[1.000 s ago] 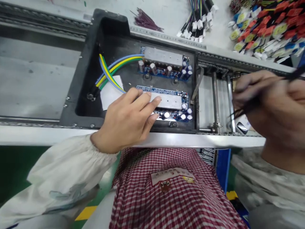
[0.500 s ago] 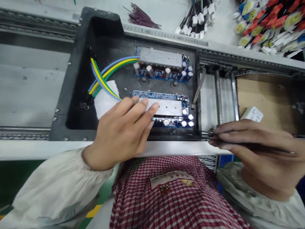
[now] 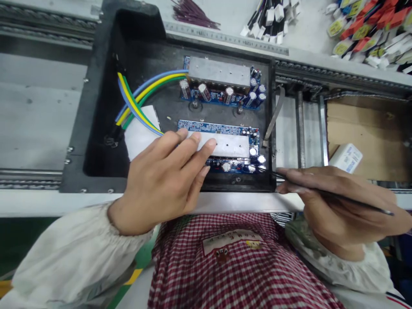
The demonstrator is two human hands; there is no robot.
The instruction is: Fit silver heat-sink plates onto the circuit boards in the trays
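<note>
My left hand (image 3: 161, 180) lies with outstretched fingers on the flat silver heat sink (image 3: 231, 146) of the nearer blue circuit board (image 3: 206, 127), covering its left part. In my right hand (image 3: 337, 197) is a pair of slim black tweezers (image 3: 357, 201), held like a pen. Their thin tip points left to the small round capacitors at the board's lower right corner; whether it touches one I cannot tell. A second circuit board (image 3: 219, 73) with a heat sink and upright capacitors sits farther back. Both boards rest inside a black tray (image 3: 174, 105).
Blue, yellow and green wires (image 3: 138, 101) curve from the tray's left side to the boards, over a white paper (image 3: 138, 139). A metal strip (image 3: 274, 116) leans at the tray's right wall. Beyond are a cardboard piece (image 3: 357, 128), a white box (image 3: 348, 158) and wire bundles (image 3: 195, 15).
My right hand has moved slightly left, bringing the tweezers' tip over the tray's right wall to the capacitors. The left hand stays on the heat sink. The view has shifted a little.
</note>
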